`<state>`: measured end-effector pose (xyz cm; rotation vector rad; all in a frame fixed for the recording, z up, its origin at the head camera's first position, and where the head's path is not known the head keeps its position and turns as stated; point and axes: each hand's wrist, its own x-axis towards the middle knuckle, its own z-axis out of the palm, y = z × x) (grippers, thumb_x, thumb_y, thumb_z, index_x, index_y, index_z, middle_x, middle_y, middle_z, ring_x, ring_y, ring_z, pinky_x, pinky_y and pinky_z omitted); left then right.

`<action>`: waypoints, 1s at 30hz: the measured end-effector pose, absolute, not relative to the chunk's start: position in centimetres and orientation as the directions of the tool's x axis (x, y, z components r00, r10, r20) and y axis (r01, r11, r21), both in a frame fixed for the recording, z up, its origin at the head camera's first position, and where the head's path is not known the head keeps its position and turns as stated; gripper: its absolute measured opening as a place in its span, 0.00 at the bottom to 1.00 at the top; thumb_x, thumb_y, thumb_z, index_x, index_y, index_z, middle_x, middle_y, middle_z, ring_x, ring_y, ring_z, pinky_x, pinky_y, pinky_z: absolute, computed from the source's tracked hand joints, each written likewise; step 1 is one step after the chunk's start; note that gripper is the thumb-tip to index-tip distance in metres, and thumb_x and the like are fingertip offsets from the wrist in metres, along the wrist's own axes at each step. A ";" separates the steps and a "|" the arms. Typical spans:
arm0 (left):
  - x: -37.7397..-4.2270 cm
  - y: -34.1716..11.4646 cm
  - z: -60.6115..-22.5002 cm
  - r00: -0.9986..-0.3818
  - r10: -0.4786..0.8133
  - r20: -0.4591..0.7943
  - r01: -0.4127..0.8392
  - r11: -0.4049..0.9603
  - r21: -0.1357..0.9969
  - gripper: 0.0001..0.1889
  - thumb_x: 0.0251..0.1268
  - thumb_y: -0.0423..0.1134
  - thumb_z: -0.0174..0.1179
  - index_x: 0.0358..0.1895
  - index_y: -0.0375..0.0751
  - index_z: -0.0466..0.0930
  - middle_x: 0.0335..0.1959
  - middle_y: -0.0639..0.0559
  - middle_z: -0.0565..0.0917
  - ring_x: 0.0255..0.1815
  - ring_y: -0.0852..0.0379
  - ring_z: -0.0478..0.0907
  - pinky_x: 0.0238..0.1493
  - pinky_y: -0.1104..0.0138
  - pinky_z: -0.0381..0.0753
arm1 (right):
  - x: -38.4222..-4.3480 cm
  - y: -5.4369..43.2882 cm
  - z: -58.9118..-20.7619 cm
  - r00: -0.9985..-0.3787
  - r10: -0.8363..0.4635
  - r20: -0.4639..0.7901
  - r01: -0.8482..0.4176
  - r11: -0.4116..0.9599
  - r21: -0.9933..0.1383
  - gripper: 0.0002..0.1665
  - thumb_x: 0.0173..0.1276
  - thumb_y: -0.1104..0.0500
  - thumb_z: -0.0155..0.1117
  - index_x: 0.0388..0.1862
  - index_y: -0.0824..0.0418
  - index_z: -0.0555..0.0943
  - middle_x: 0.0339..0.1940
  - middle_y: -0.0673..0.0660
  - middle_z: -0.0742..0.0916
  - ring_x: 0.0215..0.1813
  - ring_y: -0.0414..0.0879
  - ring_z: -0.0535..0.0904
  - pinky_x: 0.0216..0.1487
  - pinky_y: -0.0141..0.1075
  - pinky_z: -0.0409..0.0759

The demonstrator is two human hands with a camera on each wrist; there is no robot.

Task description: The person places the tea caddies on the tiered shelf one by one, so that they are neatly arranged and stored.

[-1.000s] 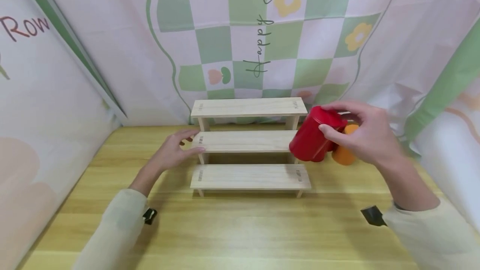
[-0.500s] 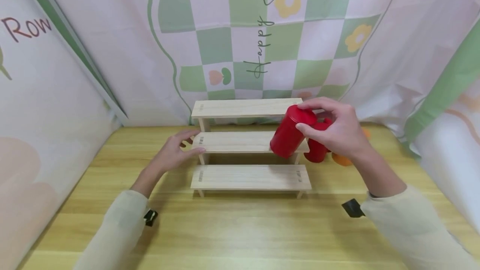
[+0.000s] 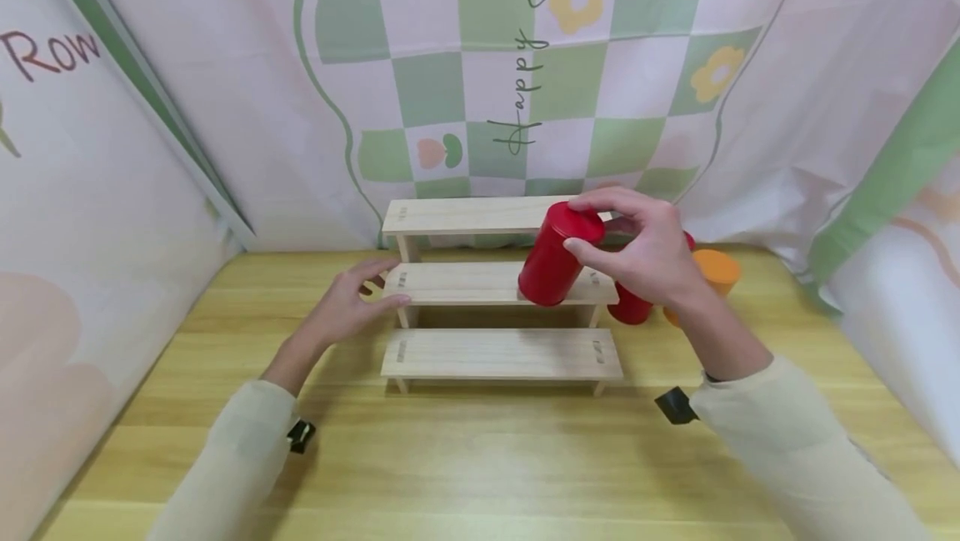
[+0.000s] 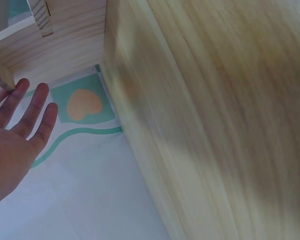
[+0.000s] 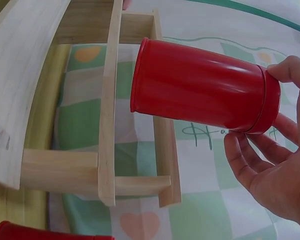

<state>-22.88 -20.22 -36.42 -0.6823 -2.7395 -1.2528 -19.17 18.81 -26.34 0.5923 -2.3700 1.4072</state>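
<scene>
My right hand (image 3: 637, 245) holds a red cylindrical canister (image 3: 555, 262) by its lid end, thumb on one side and fingers on the other. The canister tilts over the right half of the middle step of a three-tier wooden stand (image 3: 495, 353). In the right wrist view, a gap shows between the canister's base (image 5: 138, 77) and the middle step (image 5: 108, 110). At the stand's left side, my left hand (image 3: 348, 303) grips the end of the middle step between thumb and fingers. Its thumb is out of sight in the left wrist view, where the fingers (image 4: 32, 112) look fairly straight.
Right of the stand, a second red container (image 3: 630, 308) and an orange container (image 3: 718, 270) stand on the wooden table (image 3: 480, 458), partly hidden behind my right hand and wrist. A printed curtain (image 3: 427, 91) hangs close behind the stand.
My right hand has carried the red canister leftward, from the stand's right end to above the middle step, uncovering more of the orange container. My left hand stays in place.
</scene>
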 end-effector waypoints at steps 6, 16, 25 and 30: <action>-22.8 -20.2 -36.4 -0.903 0.366 0.225 0.409 0.572 0.711 0.35 0.69 0.44 0.69 0.75 0.34 0.70 0.73 0.36 0.73 0.58 0.40 0.76 0.59 0.42 0.78 | -19.6 18.2 -26.2 -0.834 -0.201 0.514 -0.549 0.400 -0.734 0.23 0.62 0.65 0.76 0.57 0.65 0.86 0.54 0.59 0.87 0.50 0.48 0.81 0.45 0.26 0.84; -22.8 -20.2 -36.3 -0.902 0.369 0.223 0.411 0.578 0.705 0.35 0.69 0.44 0.69 0.75 0.34 0.70 0.73 0.36 0.73 0.58 0.41 0.76 0.59 0.44 0.79 | -19.7 17.8 -26.1 -0.835 -0.202 0.512 -0.547 0.408 -0.731 0.23 0.62 0.64 0.76 0.58 0.65 0.86 0.56 0.59 0.87 0.53 0.48 0.79 0.45 0.28 0.84; -22.9 -20.2 -36.4 -0.893 0.379 0.243 0.434 0.582 0.688 0.35 0.69 0.45 0.70 0.74 0.34 0.71 0.72 0.36 0.74 0.58 0.40 0.78 0.58 0.43 0.79 | -19.7 17.6 -26.0 -0.832 -0.196 0.519 -0.551 0.406 -0.730 0.23 0.62 0.64 0.76 0.57 0.65 0.86 0.55 0.59 0.87 0.53 0.47 0.79 0.45 0.25 0.83; -22.9 -20.4 -36.4 -0.893 0.374 0.250 0.437 0.591 0.677 0.35 0.68 0.48 0.70 0.73 0.36 0.72 0.71 0.37 0.76 0.58 0.41 0.78 0.57 0.43 0.79 | -19.7 17.3 -25.8 -0.826 -0.197 0.528 -0.559 0.401 -0.725 0.23 0.62 0.64 0.76 0.57 0.65 0.86 0.55 0.58 0.87 0.52 0.47 0.80 0.45 0.27 0.83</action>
